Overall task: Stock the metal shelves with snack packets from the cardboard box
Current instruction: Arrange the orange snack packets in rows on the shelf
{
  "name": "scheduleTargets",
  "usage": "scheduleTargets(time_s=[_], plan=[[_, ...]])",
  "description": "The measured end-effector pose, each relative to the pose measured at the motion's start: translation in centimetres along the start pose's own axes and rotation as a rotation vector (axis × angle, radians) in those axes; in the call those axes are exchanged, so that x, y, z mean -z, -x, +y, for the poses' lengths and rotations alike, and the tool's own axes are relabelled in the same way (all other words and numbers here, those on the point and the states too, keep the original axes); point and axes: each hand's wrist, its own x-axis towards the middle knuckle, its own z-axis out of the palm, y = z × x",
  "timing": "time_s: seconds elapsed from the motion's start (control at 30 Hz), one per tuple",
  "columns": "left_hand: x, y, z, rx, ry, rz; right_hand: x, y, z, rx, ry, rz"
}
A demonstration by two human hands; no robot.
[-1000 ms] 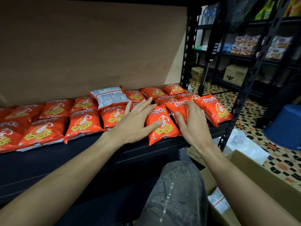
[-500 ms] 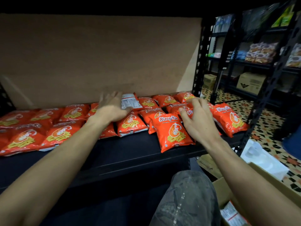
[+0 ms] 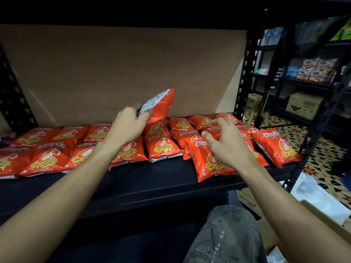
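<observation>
Several orange snack packets (image 3: 163, 149) lie in rows on the black metal shelf (image 3: 144, 185). My left hand (image 3: 129, 126) pinches one packet (image 3: 159, 105) by its lower end and holds it lifted above the back row, its white printed back turned to the left. My right hand (image 3: 228, 147) hovers with loosely bent fingers over the packets at the right, just above a front packet (image 3: 209, 164) that overhangs the others. The cardboard box (image 3: 319, 217) shows at the lower right, partly cut off by the frame edge.
A brown backboard (image 3: 114, 73) closes the rear of the shelf. A black upright post (image 3: 245, 73) stands at the right end. Further shelving with goods and boxes (image 3: 303, 105) stands across a patterned tile floor. My knee (image 3: 228, 234) is below the shelf, beside the box.
My left hand has picked the face-down packet up off the back row and raised it. My right hand has lifted slightly off the right-hand packets.
</observation>
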Motion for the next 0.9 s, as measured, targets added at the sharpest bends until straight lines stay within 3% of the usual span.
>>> scheduleTargets(time_s=[0.13, 0.23, 0.3, 0.43, 0.6, 0.73, 0.9], plan=[[0.5, 2.4, 1.0, 0.227, 0.810, -0.180, -0.4, -0.3, -2.0, 0.042, -0.208, -0.065], [0.7, 4.0, 0.6, 0.299, 0.970, -0.395, -0.6, -0.3, -3.1, 0.014, -0.489, -0.160], [0.7, 4.8, 0.1, 0.300, 0.976, -0.507, -0.6, -0.1, -3.5, 0.004, -0.572, -0.184], [0.5, 5.3, -1.2, 0.293, 0.877, -0.557, -0.6, 0.0, -3.6, -0.010, -0.652, -0.157], [0.4, 5.8, -0.9, 0.095, 0.659, -0.316, -1.3, 0.0, -4.0, -0.014, -0.633, -0.166], [-0.8, 6.4, -1.9, 0.123, 0.567, -0.207, -2.0, 0.2, -3.2, -0.038, -0.574, -0.085], [-2.9, 7.4, -3.5, 0.146, 0.462, -0.116, -1.3, 1.5, -1.4, 0.002, -0.259, 0.078]])
